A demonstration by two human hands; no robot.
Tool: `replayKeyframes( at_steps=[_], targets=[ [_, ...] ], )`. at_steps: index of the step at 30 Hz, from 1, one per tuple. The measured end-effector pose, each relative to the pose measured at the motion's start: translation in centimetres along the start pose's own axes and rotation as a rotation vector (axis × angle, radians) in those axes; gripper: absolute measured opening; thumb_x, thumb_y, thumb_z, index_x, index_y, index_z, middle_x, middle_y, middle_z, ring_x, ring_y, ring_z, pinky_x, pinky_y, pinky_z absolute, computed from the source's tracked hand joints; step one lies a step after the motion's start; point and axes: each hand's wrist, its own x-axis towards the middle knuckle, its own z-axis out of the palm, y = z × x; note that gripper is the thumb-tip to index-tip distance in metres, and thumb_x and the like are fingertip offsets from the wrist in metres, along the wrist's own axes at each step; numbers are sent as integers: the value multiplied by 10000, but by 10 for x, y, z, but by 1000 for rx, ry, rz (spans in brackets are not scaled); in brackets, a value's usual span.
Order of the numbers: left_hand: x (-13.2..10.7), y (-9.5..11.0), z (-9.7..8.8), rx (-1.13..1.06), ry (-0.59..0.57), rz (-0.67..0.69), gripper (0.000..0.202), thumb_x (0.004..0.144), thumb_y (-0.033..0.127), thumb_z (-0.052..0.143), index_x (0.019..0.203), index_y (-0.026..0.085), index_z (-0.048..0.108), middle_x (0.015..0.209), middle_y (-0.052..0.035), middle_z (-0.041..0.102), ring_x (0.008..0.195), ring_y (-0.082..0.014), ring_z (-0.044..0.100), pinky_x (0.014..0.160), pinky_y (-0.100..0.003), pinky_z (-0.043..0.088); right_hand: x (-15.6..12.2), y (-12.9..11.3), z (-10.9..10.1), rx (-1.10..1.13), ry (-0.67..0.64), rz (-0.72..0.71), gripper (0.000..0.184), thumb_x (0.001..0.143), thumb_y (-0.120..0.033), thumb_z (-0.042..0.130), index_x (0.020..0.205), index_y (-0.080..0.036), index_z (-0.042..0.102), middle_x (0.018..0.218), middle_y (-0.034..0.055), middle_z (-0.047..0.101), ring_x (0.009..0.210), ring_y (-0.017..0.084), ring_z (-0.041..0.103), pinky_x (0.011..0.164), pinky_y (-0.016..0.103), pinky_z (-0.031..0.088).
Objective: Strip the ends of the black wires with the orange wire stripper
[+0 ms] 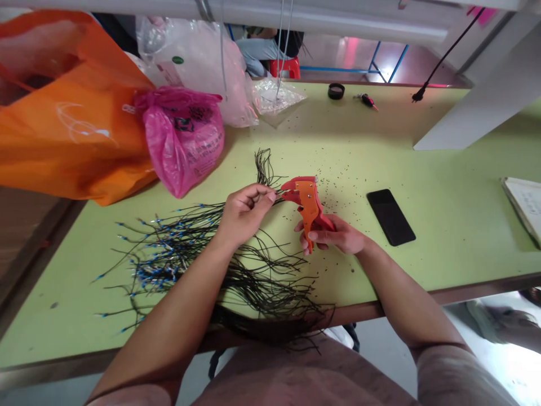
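Note:
My right hand (332,235) is wrapped round the handles of an orange and red wire stripper (307,203), whose jaws point left. My left hand (247,211) pinches a thin black wire between thumb and forefinger, right at the tip of the stripper's jaws. Whether the wire end lies inside the jaws is too small to tell. Under and beside my left forearm spreads a large pile of black wires (253,282), many with blue and silver ends at the left. A smaller bunch of black wires (264,166) lies just behind my left hand.
An orange bag (76,124), a pink plastic bag (183,141) and clear plastic bags (198,62) stand at the back left. A black phone (391,217) and a notebook (524,206) lie to the right. Tiny dark scraps (338,186) litter the green table (448,225). A seated person (264,51) is beyond.

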Motion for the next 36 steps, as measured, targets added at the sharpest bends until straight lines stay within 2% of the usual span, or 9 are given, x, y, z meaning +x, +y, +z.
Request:
replayKeyframes(
  at_steps=[6, 10, 19, 27, 30, 33, 35, 36],
  targets=[
    [-1, 0, -2, 30, -19, 19, 202, 808, 394, 803, 810, 195, 768, 575, 50, 510, 532, -102, 398, 520, -239, 305, -1, -4, 4, 8, -27, 6, 410, 964, -503, 819, 1117, -142, 700, 896, 66, 757, 760, 193, 765, 530, 237, 400],
    [-2, 4, -3, 17, -38, 2, 199, 783, 381, 804, 768, 192, 745, 547, 60, 463, 511, -94, 359, 499, -236, 260, -1, -4, 4, 4, -37, 31, 427, 970, -521, 812, 1130, -141, 702, 882, 61, 755, 764, 197, 771, 528, 235, 393],
    [-4, 12, -5, 14, -74, -19, 175, 768, 362, 760, 735, 213, 675, 538, 55, 458, 499, -105, 352, 486, -254, 251, 3, 2, 14, 27, 10, 40, 483, 955, -623, 786, 1012, -151, 703, 780, 48, 744, 648, 192, 749, 486, 250, 328],
    [-5, 7, 1, -98, -43, -29, 220, 791, 379, 777, 732, 214, 645, 547, 54, 476, 505, -99, 340, 497, -251, 253, 8, 13, 27, 68, 109, 12, 504, 951, -651, 768, 879, -166, 652, 669, 34, 710, 532, 177, 702, 442, 249, 289],
    [-7, 4, 5, -125, -15, -17, 228, 800, 368, 773, 718, 222, 619, 542, 59, 465, 494, -97, 317, 486, -255, 239, 10, 16, 33, 55, 165, 6, 535, 952, -687, 747, 808, -185, 629, 574, 12, 677, 430, 147, 607, 421, 254, 310],
    [-8, 2, 9, -120, 20, -10, 229, 801, 359, 776, 720, 226, 606, 545, 60, 464, 495, -98, 318, 482, -254, 240, 10, 18, 38, 6, 261, -17, 571, 961, -678, 743, 680, -219, 552, 437, -30, 566, 332, 113, 459, 403, 264, 316],
    [-8, 1, 11, -108, 49, -13, 230, 807, 359, 771, 723, 226, 602, 550, 56, 476, 496, -98, 331, 482, -253, 246, 10, 20, 38, 1, 302, -35, 589, 957, -658, 760, 638, -225, 521, 413, -43, 519, 324, 106, 435, 404, 263, 317],
    [-8, 0, 12, -109, 60, -19, 233, 811, 362, 768, 723, 226, 601, 551, 55, 480, 495, -98, 336, 482, -253, 248, 10, 21, 37, 25, 301, -37, 578, 951, -658, 766, 652, -217, 543, 436, -36, 537, 340, 112, 470, 408, 260, 318]
  ],
)
